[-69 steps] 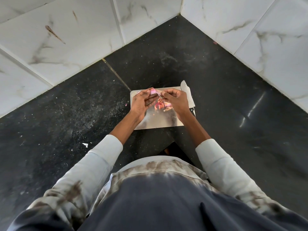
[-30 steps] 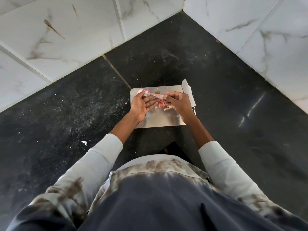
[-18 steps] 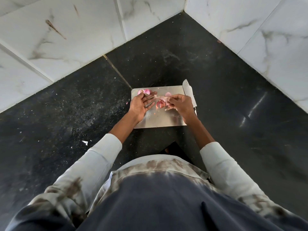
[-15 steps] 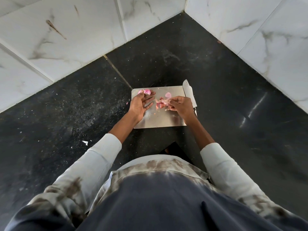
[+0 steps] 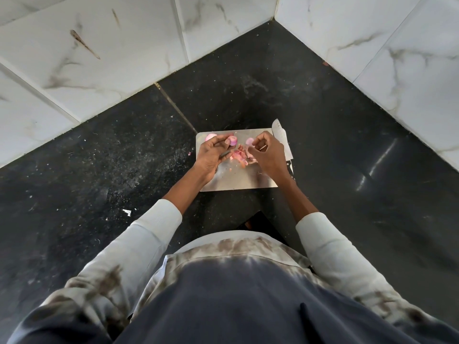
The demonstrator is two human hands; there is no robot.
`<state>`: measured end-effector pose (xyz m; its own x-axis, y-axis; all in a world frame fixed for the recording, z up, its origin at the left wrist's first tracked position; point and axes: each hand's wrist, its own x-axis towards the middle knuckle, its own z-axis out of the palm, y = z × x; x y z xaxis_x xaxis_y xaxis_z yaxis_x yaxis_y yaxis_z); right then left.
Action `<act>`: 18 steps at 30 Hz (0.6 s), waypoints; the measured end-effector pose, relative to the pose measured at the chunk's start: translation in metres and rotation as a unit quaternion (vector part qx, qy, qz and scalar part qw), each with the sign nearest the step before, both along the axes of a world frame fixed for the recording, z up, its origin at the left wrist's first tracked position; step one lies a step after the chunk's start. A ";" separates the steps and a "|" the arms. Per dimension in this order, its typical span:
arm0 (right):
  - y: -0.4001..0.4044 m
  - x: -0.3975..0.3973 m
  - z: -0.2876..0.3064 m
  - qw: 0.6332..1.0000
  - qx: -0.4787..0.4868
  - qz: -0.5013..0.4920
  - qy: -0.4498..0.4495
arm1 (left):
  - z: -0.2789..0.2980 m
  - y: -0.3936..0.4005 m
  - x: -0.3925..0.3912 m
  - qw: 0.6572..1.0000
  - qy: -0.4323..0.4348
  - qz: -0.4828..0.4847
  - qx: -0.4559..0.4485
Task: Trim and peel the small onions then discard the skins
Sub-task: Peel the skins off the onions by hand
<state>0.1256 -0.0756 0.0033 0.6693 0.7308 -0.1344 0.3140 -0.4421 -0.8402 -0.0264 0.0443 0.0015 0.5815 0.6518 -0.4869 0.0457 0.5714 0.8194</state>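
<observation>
A steel cutting board (image 5: pixel 238 180) lies on the black counter. My left hand (image 5: pixel 212 155) holds a small peeled pink onion (image 5: pixel 233 140) at its fingertips over the board's far edge. A second peeled onion (image 5: pixel 210 137) rests at the far left corner, and a pink piece (image 5: pixel 249 141) lies between my hands. Loose pink onion skins (image 5: pixel 239 155) are piled mid-board. My right hand (image 5: pixel 267 152) hovers just right of the pile, fingers loosely bent, nothing clearly in them. A knife (image 5: pixel 280 139) lies along the board's right edge, partly under my right hand.
White marble-pattern wall tiles (image 5: pixel 99 58) close the corner on the left, back and right. The black counter (image 5: pixel 347 145) is speckled with crumbs, and a white scrap (image 5: pixel 127 212) lies near my left sleeve.
My left hand set a peeled onion at the far left corner, then took one toward the middle. My right hand dropped a strip of skin on the pile and lifted away.
</observation>
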 end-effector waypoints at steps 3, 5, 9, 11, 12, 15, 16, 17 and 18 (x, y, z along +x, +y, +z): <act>0.003 -0.002 0.008 0.997 0.049 0.036 -0.039 | -0.004 0.002 0.000 1.000 -0.013 0.005 0.001; 0.005 -0.005 0.011 0.992 0.080 0.069 -0.064 | -0.006 0.002 0.000 1.000 -0.018 0.015 -0.001; 0.008 -0.013 0.016 0.989 0.095 0.072 -0.085 | -0.006 -0.002 0.003 1.000 -0.013 0.022 -0.008; 0.009 -0.014 0.016 0.990 0.090 0.060 -0.087 | -0.008 -0.002 0.004 1.000 -0.009 0.021 0.001; 0.008 -0.015 0.016 0.991 0.088 0.056 -0.087 | -0.010 -0.003 0.004 1.000 -0.007 0.021 0.008; 0.008 -0.015 0.017 0.991 0.086 0.053 -0.089 | -0.010 -0.002 0.004 0.999 0.000 0.023 0.029; 0.008 -0.015 0.018 0.991 0.085 0.052 -0.089 | -0.010 -0.002 0.003 0.999 0.000 0.024 0.034; 0.008 -0.015 0.018 0.991 0.084 0.050 -0.089 | -0.009 -0.001 0.003 0.999 -0.002 0.024 0.039; 0.008 -0.015 0.018 0.991 0.084 0.048 -0.088 | -0.008 -0.001 0.003 0.999 -0.005 0.025 0.043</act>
